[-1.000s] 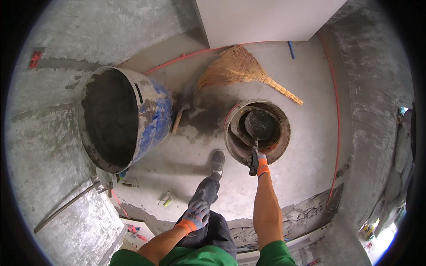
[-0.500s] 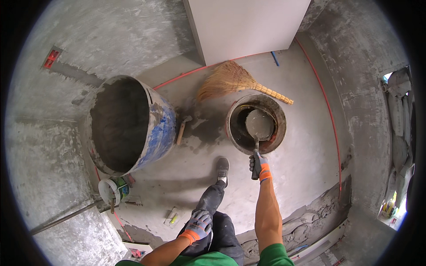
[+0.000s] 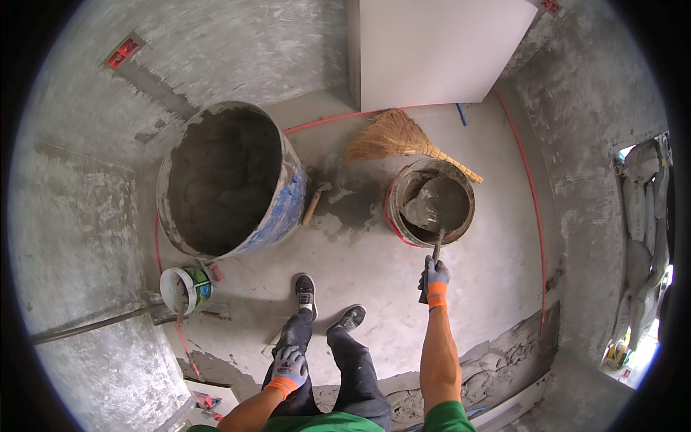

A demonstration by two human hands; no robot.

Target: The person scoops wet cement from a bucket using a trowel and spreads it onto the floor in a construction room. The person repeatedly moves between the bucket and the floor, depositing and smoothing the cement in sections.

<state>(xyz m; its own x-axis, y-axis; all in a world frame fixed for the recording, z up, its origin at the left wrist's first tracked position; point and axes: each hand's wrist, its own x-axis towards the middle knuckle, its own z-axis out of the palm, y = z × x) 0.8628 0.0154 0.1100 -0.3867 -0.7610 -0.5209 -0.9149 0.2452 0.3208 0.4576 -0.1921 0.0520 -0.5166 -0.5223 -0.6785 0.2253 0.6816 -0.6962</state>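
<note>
Grey walls are surrounding the floor; the right hand is gripping a scoop at the bucket's mouth, while the left hand is resting, spread, on the leg.

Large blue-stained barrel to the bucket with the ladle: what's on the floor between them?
In the head view, a wooden-handled tool lies near the barrel, and a dark patch stains the floor toward the bucket.
</note>
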